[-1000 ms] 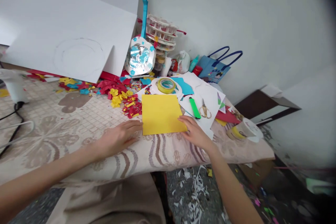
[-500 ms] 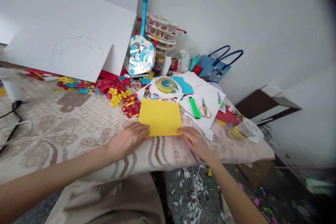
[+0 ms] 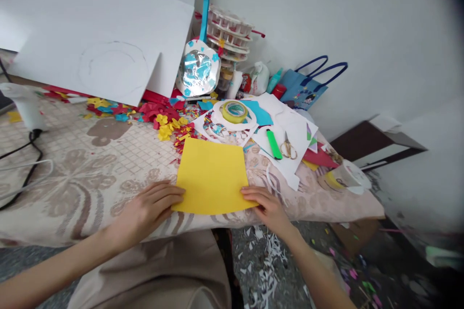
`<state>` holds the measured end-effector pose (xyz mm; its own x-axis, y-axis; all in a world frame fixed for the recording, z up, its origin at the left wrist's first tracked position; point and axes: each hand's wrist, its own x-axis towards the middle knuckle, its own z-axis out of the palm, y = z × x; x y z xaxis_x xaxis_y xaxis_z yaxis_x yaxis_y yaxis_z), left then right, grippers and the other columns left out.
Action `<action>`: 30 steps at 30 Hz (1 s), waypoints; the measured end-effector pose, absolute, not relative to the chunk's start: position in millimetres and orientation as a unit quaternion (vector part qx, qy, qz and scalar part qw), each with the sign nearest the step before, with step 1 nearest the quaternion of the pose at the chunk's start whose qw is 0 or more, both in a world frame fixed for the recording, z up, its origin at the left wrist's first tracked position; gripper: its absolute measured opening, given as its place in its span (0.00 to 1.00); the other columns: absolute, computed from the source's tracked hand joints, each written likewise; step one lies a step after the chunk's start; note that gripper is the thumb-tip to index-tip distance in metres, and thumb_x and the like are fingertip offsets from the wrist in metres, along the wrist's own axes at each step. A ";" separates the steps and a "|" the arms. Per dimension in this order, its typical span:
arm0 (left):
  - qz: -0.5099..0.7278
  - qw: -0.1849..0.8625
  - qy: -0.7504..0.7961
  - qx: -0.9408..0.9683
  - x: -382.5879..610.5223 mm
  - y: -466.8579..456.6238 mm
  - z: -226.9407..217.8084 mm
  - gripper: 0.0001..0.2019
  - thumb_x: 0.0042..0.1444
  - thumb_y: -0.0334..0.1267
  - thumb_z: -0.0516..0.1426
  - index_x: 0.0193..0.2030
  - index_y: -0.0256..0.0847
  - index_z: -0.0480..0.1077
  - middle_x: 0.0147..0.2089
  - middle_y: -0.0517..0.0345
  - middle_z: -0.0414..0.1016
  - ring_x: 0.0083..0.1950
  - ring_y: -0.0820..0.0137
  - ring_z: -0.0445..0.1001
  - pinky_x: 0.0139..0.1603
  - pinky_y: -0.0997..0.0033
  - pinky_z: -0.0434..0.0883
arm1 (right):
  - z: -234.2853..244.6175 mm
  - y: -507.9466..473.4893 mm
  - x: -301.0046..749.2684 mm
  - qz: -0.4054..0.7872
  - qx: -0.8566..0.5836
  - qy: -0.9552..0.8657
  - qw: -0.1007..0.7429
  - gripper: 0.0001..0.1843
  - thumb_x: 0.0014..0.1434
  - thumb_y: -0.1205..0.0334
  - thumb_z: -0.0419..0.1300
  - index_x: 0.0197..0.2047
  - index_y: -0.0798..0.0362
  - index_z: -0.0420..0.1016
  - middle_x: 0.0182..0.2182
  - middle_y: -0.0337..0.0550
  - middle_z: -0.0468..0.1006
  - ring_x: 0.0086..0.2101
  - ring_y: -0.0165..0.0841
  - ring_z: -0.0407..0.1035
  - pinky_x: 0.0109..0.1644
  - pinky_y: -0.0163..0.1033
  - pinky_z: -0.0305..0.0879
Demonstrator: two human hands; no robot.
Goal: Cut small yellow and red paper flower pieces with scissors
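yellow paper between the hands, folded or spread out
Spread out: the yellow paper lies as one broad sheet, no fold visible, with the left hand and right hand at opposite sides.

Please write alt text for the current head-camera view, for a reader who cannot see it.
A person's left hand and right hand touch opposite sides of a yellow paper sheet over a patterned tablecloth. Nearby lie yellow paper flowers, a tape roll and gold-handled scissors.
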<state>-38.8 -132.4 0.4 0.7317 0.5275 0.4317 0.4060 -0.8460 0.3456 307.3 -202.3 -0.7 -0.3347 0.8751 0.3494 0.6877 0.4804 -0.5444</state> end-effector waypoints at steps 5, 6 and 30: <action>0.280 0.196 0.315 0.885 -28.1 -128.9 3.2 0.08 0.59 0.33 0.51 0.43 0.41 0.70 0.47 0.52 0.76 0.51 0.65 0.71 0.53 0.63 0.68 | -2.5 -198.9 305.6 0.217 -0.520 -0.745 0.358 0.10 0.59 0.67 0.54 0.40 0.48 0.74 0.41 0.45 0.78 0.47 0.37 0.69 0.53 0.49 0.66; 0.284 0.212 0.335 0.873 -26.2 -128.0 4.8 0.08 0.60 0.35 0.51 0.42 0.41 0.70 0.46 0.52 0.75 0.50 0.65 0.71 0.52 0.63 0.69 | -2.5 -198.5 304.7 0.227 -0.533 -0.729 0.364 0.09 0.59 0.65 0.54 0.40 0.48 0.74 0.41 0.45 0.77 0.47 0.38 0.69 0.53 0.48 0.66; 0.301 0.232 0.468 0.798 -5.3 -119.5 3.0 0.15 0.56 0.39 0.54 0.50 0.37 0.63 0.28 0.62 0.67 0.30 0.70 0.68 0.36 0.68 0.66 | -17.2 -191.0 282.0 0.206 -0.650 -0.588 0.435 0.21 0.56 0.61 0.56 0.53 0.52 0.60 0.26 0.38 0.67 0.30 0.33 0.66 0.38 0.40 0.64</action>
<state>-5.3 -119.5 3.0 0.3806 0.8865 0.2630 0.6067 -0.4541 0.6524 282.0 -191.0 -17.2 0.2243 0.9437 0.2433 0.5849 0.0693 -0.8082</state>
